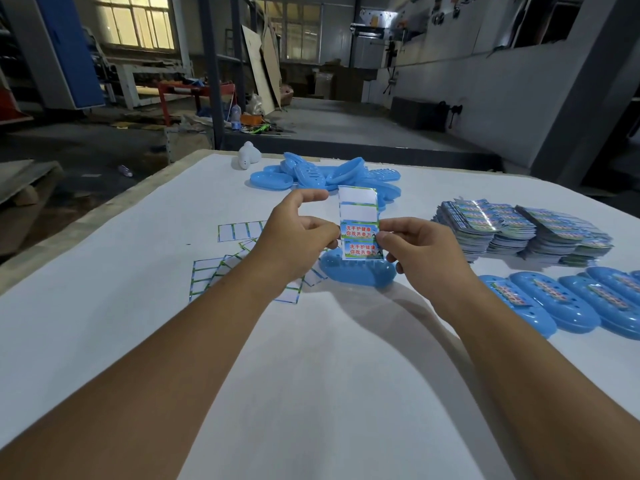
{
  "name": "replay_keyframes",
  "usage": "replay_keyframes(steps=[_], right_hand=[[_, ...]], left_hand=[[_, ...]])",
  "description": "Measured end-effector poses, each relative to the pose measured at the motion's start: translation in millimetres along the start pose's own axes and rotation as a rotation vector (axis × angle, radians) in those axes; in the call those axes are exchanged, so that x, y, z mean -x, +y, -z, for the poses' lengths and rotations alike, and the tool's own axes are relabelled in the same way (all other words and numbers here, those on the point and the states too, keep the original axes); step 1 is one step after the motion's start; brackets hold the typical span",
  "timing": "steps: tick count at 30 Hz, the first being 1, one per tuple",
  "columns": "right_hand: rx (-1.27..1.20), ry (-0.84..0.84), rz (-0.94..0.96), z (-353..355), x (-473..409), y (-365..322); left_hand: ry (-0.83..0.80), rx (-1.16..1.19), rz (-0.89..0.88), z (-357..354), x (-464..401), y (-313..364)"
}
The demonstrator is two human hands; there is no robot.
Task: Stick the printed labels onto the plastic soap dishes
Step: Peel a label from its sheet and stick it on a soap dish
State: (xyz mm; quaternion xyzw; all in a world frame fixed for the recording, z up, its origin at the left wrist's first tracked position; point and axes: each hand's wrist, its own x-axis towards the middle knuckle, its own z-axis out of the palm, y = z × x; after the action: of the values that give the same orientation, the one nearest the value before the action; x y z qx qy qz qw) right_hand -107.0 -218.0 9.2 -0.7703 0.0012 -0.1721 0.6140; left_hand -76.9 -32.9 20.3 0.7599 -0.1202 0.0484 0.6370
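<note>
Hands: both are raised over the counter (104, 323) and meet on one label strip (358, 223).
Left hand (294, 237): it pinches the left edge of the strip, thumb and fingers curled around it.
Right hand (420, 252): its fingertips pinch the right edge of the strip, at the upper printed label (359, 230), as if lifting its corner.
Label strip: it stands upright between the hands; the two upper fields are already blank, and two printed labels remain below.
Soap dish in work (358, 273): a blue one, upside down on the counter just under the strip, with no label seen on it.
Unlabelled dishes (322, 174): a loose pile at 12 o'clock, at the far edge.
Finished dishes (568, 303): a row at 3 o'clock, each with a label on the back.
Fresh strips (519, 230): thick stacks at 2 o'clock.
Used backings (239, 232): empty sheets are scattered at 10 o'clock, partly under the left arm.
White object (248, 154): it is at 11 o'clock near the far edge; I cannot tell what it is.
Step in hand: peeling, I judge; the label is not yet free.
Next move: it probably calls for a clean peel without folding the sticky side, then laying the label flat and centred on the dish below and pressing it down.
</note>
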Motion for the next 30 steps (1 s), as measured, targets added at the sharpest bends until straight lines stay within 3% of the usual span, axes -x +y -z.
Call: replay_keyframes(steps=[13, 20, 30], right_hand=[[0.024, 0.019, -0.015, 0, -2, 3], [0.313, 0.118, 0.079, 1, 0, 6], [0.218, -0.047, 0.14, -4, 11, -3]], left_hand=[[-0.036, -0.041, -0.038, 3, 1, -1], [-0.055, -0.04, -0.076, 0, 3, -1], [-0.102, -0.106, -0.205, -9, 7, -5]])
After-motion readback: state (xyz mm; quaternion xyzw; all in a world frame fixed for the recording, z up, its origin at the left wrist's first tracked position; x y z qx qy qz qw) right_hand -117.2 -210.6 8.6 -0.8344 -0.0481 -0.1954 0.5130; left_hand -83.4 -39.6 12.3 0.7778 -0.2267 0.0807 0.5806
